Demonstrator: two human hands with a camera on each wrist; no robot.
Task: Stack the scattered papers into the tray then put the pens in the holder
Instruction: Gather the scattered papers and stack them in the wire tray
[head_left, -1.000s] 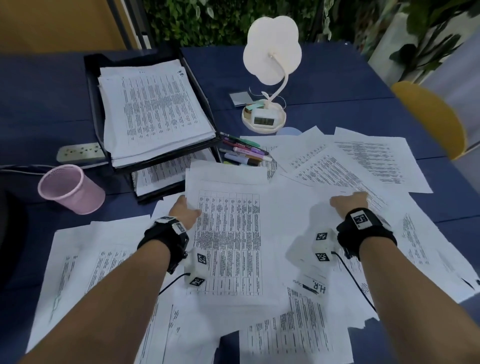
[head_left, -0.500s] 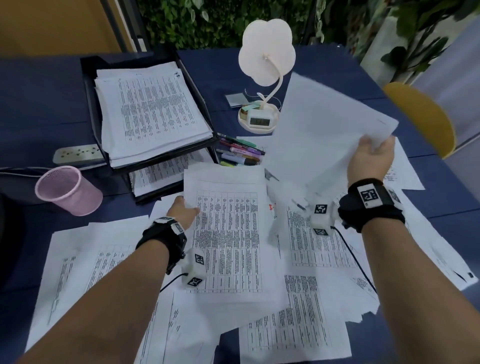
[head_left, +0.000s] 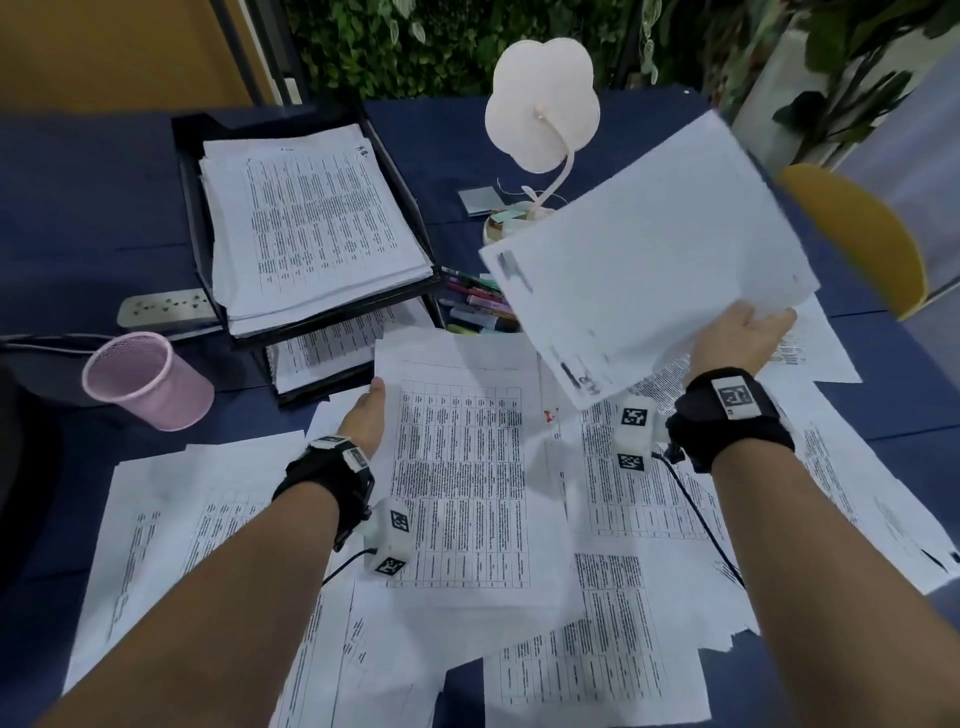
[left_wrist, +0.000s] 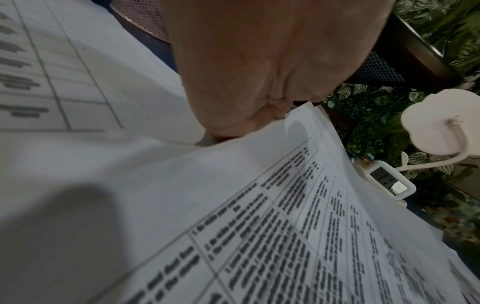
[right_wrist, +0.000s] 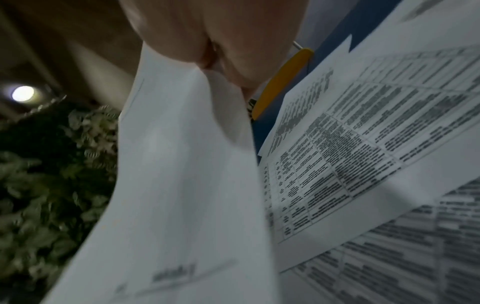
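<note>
My right hand (head_left: 748, 338) pinches a few lifted white sheets (head_left: 649, 249) by their near right corner, tilted in the air over the desk's right side; the right wrist view shows the fingers (right_wrist: 221, 30) closed on that sheet (right_wrist: 182, 185). At the left edge of a printed paper stack (head_left: 457, 467) in the middle of the desk, my left hand (head_left: 366, 415) grips it, thumb on top (left_wrist: 259, 82). More printed sheets (head_left: 649, 649) lie scattered around. The black two-tier tray (head_left: 192, 171) at back left holds a pile of papers (head_left: 311, 223). Coloured pens (head_left: 475, 306) lie beside the tray. A pink mesh holder (head_left: 145, 379) stands at left.
A white flower-shaped lamp (head_left: 540, 104) with a small clock stands behind the pens, partly hidden by the lifted sheets. A power strip (head_left: 166, 309) lies left of the tray. A yellow chair (head_left: 857, 234) is at the desk's right edge. Plants line the back.
My right hand picked sheets off the desk and raised them up and toward the back. The left hand stayed on the stack's left edge.
</note>
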